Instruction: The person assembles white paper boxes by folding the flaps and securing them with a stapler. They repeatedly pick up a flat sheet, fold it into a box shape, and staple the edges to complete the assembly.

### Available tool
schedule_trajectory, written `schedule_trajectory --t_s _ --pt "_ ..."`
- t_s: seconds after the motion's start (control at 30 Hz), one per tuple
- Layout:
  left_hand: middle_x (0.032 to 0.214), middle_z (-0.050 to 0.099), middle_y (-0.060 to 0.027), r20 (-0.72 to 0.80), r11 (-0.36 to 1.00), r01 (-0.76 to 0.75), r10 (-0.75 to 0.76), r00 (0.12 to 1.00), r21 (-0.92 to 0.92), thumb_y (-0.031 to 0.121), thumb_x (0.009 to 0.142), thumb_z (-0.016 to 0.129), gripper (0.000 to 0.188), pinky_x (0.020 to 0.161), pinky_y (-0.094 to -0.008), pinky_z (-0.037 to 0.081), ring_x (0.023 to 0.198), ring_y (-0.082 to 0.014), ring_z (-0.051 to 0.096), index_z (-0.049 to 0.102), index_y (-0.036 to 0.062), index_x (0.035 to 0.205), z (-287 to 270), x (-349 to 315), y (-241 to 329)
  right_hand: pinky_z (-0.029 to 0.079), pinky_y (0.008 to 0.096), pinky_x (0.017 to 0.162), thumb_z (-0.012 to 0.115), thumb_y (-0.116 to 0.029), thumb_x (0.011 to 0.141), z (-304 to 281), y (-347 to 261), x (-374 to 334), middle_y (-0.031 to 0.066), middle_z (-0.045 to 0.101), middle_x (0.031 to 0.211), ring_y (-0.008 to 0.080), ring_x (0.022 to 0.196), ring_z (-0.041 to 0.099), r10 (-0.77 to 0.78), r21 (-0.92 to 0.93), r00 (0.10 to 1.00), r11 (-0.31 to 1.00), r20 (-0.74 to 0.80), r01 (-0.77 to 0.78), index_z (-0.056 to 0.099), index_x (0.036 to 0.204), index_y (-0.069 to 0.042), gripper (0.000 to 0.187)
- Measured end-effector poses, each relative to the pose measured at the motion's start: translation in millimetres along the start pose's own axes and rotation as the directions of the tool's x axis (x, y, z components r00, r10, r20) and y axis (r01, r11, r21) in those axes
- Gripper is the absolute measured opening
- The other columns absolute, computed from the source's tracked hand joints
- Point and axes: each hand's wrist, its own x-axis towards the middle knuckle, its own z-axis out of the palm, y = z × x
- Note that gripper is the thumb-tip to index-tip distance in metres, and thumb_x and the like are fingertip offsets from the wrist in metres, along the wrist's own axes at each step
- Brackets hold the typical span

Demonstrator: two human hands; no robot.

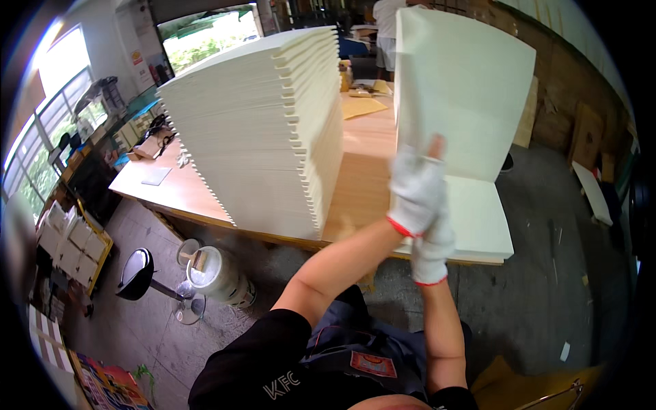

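My left hand, in a white glove with a red cuff and a bare thumb tip, reaches across to the near left edge of a large white sheet. That sheet rises upright and curves slightly, its left side blurred. Just below and partly overlapped by the left hand is my right hand, gloved the same way. Motion blur and overlap hide the fingers of both hands, so their grip cannot be made out. Below the raised sheet, a flat white pile lies on the table's right end.
A tall stack of white sheets with stepped edges stands on the wooden table. Yellow paper lies behind. A white bucket with a brush and a black stool stand at front left. Another person is at the back.
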Motion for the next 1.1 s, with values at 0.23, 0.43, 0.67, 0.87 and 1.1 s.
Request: schedule_trajectory --t_s 0.23,0.43,0.67,0.87,1.1 --pt "0.154 0.038 -0.0211 0.826 0.588 -0.782 0.324 0.461 0.206 0.028 0.074 0.081 0.086 0.116 -0.0540 0.029 0.145 -0.0435 0.032 0.042 0.0131 0.150 33 -2 58 0.032 0.0367 0.117 0.049 -0.011 0.099 -72 -43 22 0.0162 0.031 0.159 0.0272 0.142 0.037 0.256 0.507 0.809 0.860 -0.529 0.058 0.014 0.158 -0.001 0.070" --pt "0.131 0.054 -0.0213 0.764 0.187 -0.883 0.446 0.467 0.430 0.030 0.081 0.080 0.071 0.109 -0.0496 0.040 0.125 -0.0441 0.051 0.050 0.0070 0.140 -51 100 154 0.039 0.0352 0.110 0.039 -0.011 0.100 -121 -115 79 0.0188 0.038 0.152 0.0239 0.134 0.046 0.285 0.224 0.871 0.952 -0.401 -0.208 0.016 0.157 0.002 0.062" --pt "0.130 0.057 -0.0155 0.513 0.820 -0.164 -0.175 0.840 0.548 0.021 0.100 0.059 0.060 0.082 -0.0262 0.053 0.102 -0.0179 0.063 0.035 -0.0045 0.149 -91 150 258 0.048 0.0330 0.105 0.062 -0.014 0.098 -87 -125 193 0.0202 0.059 0.130 0.0259 0.119 0.060 -0.170 -0.280 0.980 0.951 -0.107 0.134 0.052 0.134 0.002 0.041" --pt "0.119 0.064 -0.0114 0.305 0.896 -0.340 0.252 0.918 0.284 0.014 0.099 0.057 0.049 0.079 -0.0276 0.056 0.097 -0.0154 0.065 0.043 -0.0044 0.143 -187 236 275 0.055 0.0320 0.093 0.058 -0.003 0.096 61 -153 329 0.0099 0.066 0.115 0.0206 0.103 0.065 0.059 0.580 0.996 0.810 0.071 -0.089 0.061 0.115 -0.002 0.019" --pt "0.133 0.059 -0.0108 -0.065 0.637 0.062 -0.019 0.998 0.768 0.021 0.102 0.048 0.042 0.084 -0.0288 0.058 0.105 -0.0178 0.064 0.053 0.0048 0.140 -272 299 287 0.054 0.0302 0.080 0.070 -0.024 0.092 182 -112 392 0.0082 0.068 0.099 0.0166 0.094 0.066 0.513 0.099 0.748 0.794 0.423 -0.600 0.065 0.106 -0.001 0.028"
